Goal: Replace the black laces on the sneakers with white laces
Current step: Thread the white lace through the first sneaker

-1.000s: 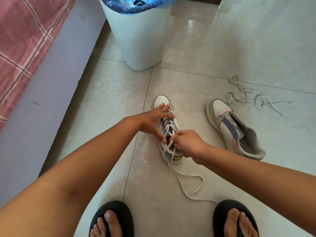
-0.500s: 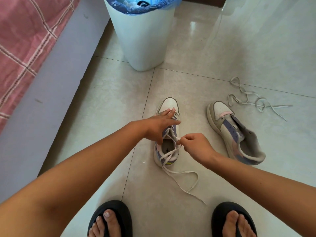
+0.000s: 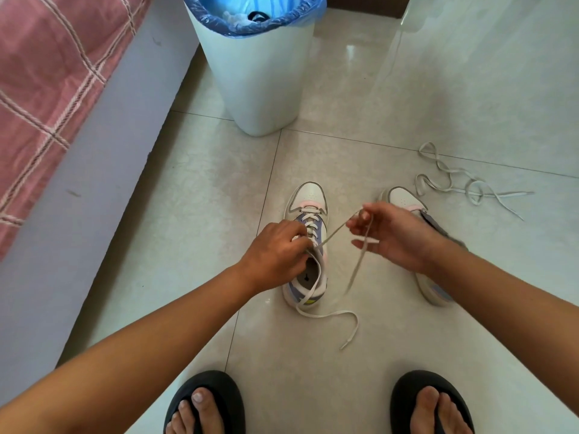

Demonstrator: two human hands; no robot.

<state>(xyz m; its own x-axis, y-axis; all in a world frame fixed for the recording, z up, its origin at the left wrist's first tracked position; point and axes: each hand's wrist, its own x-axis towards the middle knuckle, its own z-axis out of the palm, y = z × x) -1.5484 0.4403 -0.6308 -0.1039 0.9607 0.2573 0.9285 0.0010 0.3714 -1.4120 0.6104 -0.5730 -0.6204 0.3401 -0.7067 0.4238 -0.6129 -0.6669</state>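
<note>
Right hand (image 3: pixel 398 236) pinches white lace (image 3: pixel 336 228), drawn taut.
Lace slants down-left to sneaker (image 3: pixel 308 245); left hand (image 3: pixel 277 255), nearer, grips its collar.

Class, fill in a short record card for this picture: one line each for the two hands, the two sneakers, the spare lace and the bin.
left hand: grips the collar of the laced sneaker, holding it in place
right hand: pinches one end of that sneaker's white lace, pulled up and to the right
laced sneaker: on the floor, white lace through most eyelets, other end trailing toward the feet
second sneaker: partly behind the right hand, no lace visible
spare lace: loose on the tiles beyond the second sneaker
bin: white, blue liner, beyond the sneakers
</note>
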